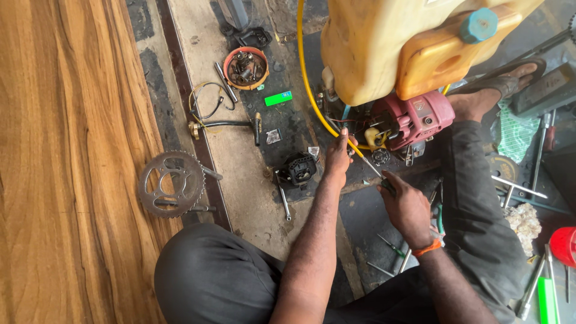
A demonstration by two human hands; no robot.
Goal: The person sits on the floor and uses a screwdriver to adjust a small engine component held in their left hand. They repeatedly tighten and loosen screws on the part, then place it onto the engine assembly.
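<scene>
The right hand [408,207] is clenched round the dark handle of a screwdriver [373,170], whose thin shaft runs up and to the left, toward the underside of the red engine [414,120]. The left hand [339,157] reaches to that same spot, fingers pinched just beside the screwdriver's tip; what they grip, if anything, is too small to tell. So the tool's long axis lies diagonally, from the right hand near the body to the tip at the engine's lower left edge, and the left hand is the nearer of the two to the engine. The engine sits under a yellow tank [384,42] with a teal cap [479,25], and a yellow hose [307,84] curves down past it. All of this rests on a grimy concrete floor [240,180] strewn with parts: a toothed sprocket [171,183], a black coil part [298,170], an orange round housing [245,68]. Wood-grain boarding [66,150] runs along the left
</scene>
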